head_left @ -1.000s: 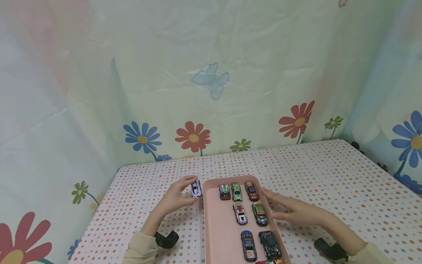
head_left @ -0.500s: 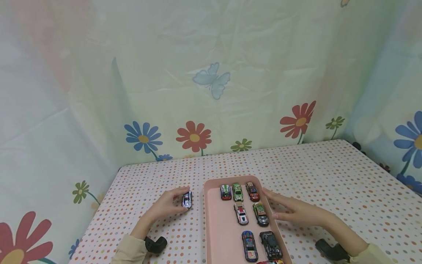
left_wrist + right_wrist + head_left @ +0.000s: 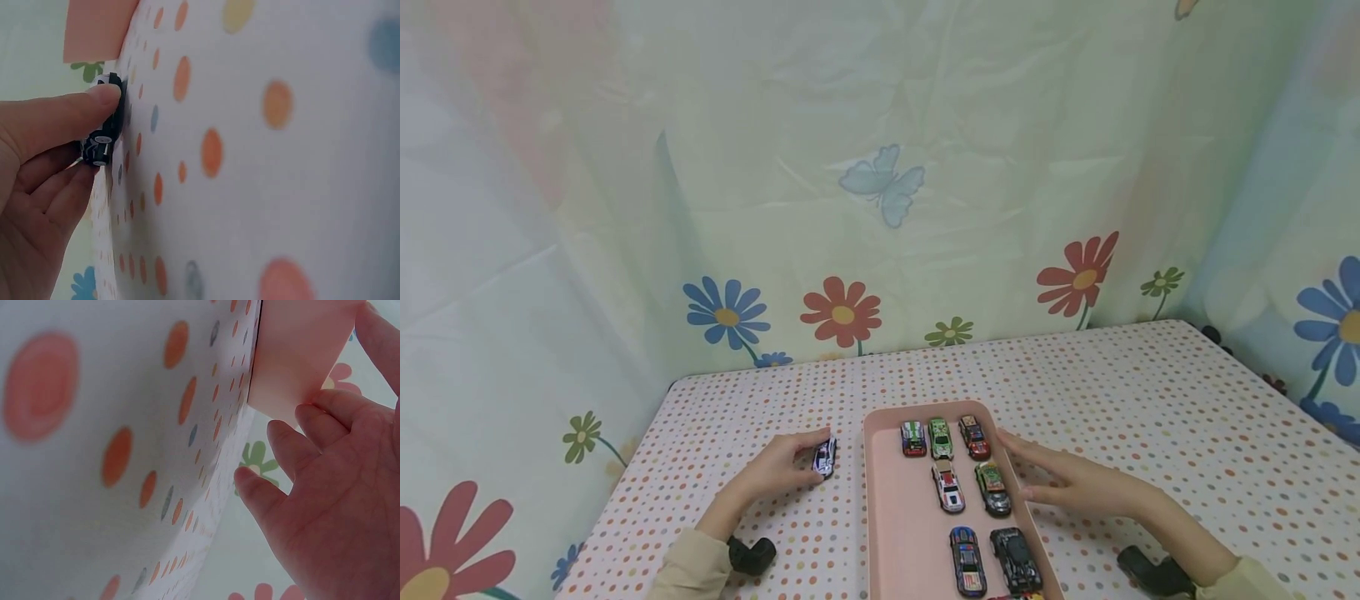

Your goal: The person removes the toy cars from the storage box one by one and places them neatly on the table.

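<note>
Left of the pink tray (image 3: 891, 533), a small white-and-dark toy car (image 3: 824, 458) is at the tabletop. My left hand (image 3: 775, 468) pinches it between thumb and fingers; in the left wrist view the thumb presses the side of the toy car (image 3: 100, 140), whose wheels are close against the dotted cloth. My right hand (image 3: 1078, 482) lies along the tray's right side, its fingers fairly straight. From the right wrist view, the fingertips of that hand (image 3: 337, 469) touch or nearly touch the outer wall of the tray (image 3: 300, 356).
Several toy cars stand in the tray, among them a green one (image 3: 940, 438), a white-and-red one (image 3: 948, 487) and a black one (image 3: 1016, 560). A polka-dot cloth (image 3: 1112, 392) covers the table. Behind hangs a flowered curtain (image 3: 970, 183).
My left hand has carried the toy car leftward from beside the tray's edge and down to the tabletop. In the last half second it has barely shifted. The right hand stays by the tray.
</note>
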A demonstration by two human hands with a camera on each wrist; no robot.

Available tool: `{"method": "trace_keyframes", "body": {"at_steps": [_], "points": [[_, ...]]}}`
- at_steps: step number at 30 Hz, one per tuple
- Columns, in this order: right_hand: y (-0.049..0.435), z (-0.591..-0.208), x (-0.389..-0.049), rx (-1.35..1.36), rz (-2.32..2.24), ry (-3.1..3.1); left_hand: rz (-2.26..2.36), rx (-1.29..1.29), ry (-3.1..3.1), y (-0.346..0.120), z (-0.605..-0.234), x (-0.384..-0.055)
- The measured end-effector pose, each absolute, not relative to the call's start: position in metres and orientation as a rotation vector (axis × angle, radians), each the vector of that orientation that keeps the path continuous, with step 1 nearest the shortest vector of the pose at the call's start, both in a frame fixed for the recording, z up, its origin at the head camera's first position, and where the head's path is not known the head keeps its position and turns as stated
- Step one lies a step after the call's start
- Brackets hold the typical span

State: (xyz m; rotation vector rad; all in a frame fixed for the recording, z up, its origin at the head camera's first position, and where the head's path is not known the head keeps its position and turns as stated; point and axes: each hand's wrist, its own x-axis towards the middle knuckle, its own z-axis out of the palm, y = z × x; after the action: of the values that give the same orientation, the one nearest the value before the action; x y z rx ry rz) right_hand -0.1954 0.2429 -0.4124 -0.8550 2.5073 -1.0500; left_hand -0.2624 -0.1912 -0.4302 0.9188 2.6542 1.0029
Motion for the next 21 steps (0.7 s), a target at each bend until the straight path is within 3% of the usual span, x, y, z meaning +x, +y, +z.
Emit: {"method": "trace_keyframes", "body": {"at_steps": [11,21], "points": [[0.242,-0.412,-0.195,-0.877,-1.051,2.497,0.697,1.046,2.726,-0.184,-0.406,-0.257],[0.243,-0.41,-0.194,-0.876,-1.032,2.517,0.928,1.217,2.766,-0.13,-0.372,-0.262]]}}
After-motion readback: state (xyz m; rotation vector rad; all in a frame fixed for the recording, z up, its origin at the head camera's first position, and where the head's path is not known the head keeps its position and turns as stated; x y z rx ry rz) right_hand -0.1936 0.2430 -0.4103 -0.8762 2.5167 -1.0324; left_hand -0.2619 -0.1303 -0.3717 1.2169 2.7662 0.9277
